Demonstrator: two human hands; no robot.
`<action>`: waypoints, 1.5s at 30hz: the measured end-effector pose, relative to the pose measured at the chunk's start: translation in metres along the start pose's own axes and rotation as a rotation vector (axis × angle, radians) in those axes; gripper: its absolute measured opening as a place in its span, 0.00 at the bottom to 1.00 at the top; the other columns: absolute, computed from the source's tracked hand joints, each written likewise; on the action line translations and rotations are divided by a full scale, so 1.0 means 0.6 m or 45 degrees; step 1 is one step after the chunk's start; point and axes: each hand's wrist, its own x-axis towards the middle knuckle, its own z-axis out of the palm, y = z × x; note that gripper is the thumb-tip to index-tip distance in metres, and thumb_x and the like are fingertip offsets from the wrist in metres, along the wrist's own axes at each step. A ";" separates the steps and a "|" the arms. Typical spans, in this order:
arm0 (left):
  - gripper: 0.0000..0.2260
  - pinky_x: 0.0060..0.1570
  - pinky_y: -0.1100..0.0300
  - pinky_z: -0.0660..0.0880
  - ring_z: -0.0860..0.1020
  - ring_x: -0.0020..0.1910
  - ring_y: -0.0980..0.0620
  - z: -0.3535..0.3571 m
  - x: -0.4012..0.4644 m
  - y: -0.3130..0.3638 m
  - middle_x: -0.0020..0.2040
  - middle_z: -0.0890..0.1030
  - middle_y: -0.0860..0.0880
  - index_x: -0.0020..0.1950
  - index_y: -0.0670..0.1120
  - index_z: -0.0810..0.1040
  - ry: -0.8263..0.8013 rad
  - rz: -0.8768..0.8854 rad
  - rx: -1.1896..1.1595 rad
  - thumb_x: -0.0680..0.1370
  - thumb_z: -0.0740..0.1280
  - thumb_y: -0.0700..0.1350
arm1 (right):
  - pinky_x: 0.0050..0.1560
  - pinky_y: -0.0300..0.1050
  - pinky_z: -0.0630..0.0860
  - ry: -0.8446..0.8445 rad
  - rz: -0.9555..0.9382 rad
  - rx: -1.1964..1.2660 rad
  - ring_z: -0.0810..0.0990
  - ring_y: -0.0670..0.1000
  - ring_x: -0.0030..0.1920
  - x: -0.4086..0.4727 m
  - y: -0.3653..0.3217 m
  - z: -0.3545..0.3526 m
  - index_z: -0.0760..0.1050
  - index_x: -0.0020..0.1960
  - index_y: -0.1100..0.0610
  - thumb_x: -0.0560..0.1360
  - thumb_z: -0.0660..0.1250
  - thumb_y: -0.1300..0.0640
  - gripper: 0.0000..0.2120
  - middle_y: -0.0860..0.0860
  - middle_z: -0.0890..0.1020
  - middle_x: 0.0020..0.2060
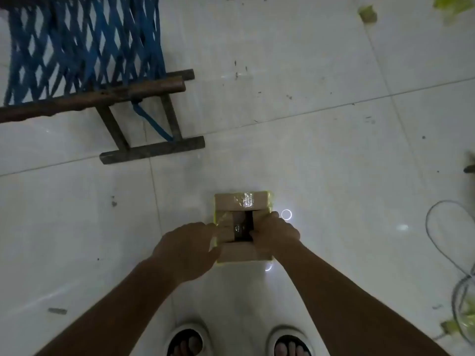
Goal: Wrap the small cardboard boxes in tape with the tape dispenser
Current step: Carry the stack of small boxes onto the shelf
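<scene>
Cardboard: small brown cardboard box [243, 228] held above white tiled floor [321, 150], shiny tape on its far flap, top centre gaping | left hand [189, 249] grips left side, right hand [276, 233] grips right edge | no dispenser seen; wrapping looks partial | blue-netted wooden frame [84, 73] upper left, grey cable [447, 253] right

You stand in sandals [187, 340] on a white tiled floor [321, 104]. A wooden stool [144, 119] with blue webbing, a grey cable [437, 242] and green scraps [368, 13] lie on it.
</scene>
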 end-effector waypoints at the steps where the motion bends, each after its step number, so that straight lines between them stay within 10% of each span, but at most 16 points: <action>1: 0.17 0.62 0.54 0.72 0.74 0.63 0.54 0.001 0.004 -0.002 0.63 0.76 0.56 0.68 0.57 0.69 -0.009 0.011 -0.006 0.80 0.57 0.60 | 0.49 0.46 0.70 0.028 0.007 0.033 0.81 0.56 0.59 0.004 0.000 0.004 0.65 0.62 0.58 0.78 0.63 0.50 0.17 0.49 0.76 0.53; 11: 0.20 0.63 0.54 0.72 0.73 0.65 0.53 -0.061 -0.043 -0.003 0.66 0.75 0.54 0.71 0.54 0.68 -0.065 0.024 0.008 0.81 0.59 0.59 | 0.46 0.47 0.71 0.271 -0.039 -0.137 0.81 0.58 0.53 -0.065 0.008 -0.049 0.65 0.65 0.57 0.77 0.63 0.59 0.18 0.53 0.79 0.53; 22: 0.19 0.62 0.56 0.72 0.73 0.64 0.54 -0.365 -0.280 0.065 0.65 0.75 0.55 0.69 0.56 0.69 0.050 0.075 0.053 0.80 0.59 0.59 | 0.41 0.46 0.68 0.396 -0.269 -0.290 0.75 0.57 0.41 -0.388 -0.045 -0.391 0.68 0.52 0.52 0.75 0.59 0.64 0.10 0.50 0.71 0.38; 28: 0.20 0.61 0.58 0.71 0.73 0.65 0.54 -0.591 -0.471 0.109 0.67 0.74 0.56 0.71 0.55 0.69 0.214 0.113 0.056 0.80 0.60 0.58 | 0.43 0.45 0.69 0.476 -0.350 -0.377 0.79 0.58 0.49 -0.633 -0.103 -0.607 0.76 0.59 0.49 0.75 0.60 0.64 0.16 0.52 0.79 0.49; 33: 0.09 0.39 0.60 0.71 0.76 0.46 0.55 -0.769 -0.628 0.137 0.48 0.77 0.55 0.55 0.54 0.75 0.348 0.158 0.053 0.79 0.60 0.55 | 0.45 0.45 0.70 0.575 -0.449 -0.465 0.81 0.58 0.54 -0.845 -0.157 -0.751 0.78 0.60 0.48 0.76 0.63 0.63 0.16 0.53 0.81 0.55; 45: 0.18 0.55 0.55 0.72 0.74 0.62 0.50 -1.020 -0.936 0.125 0.66 0.75 0.51 0.69 0.53 0.70 0.563 0.116 0.168 0.80 0.60 0.55 | 0.54 0.51 0.79 0.824 -0.577 -0.570 0.80 0.58 0.57 -1.217 -0.277 -0.925 0.79 0.63 0.49 0.77 0.67 0.57 0.16 0.54 0.81 0.59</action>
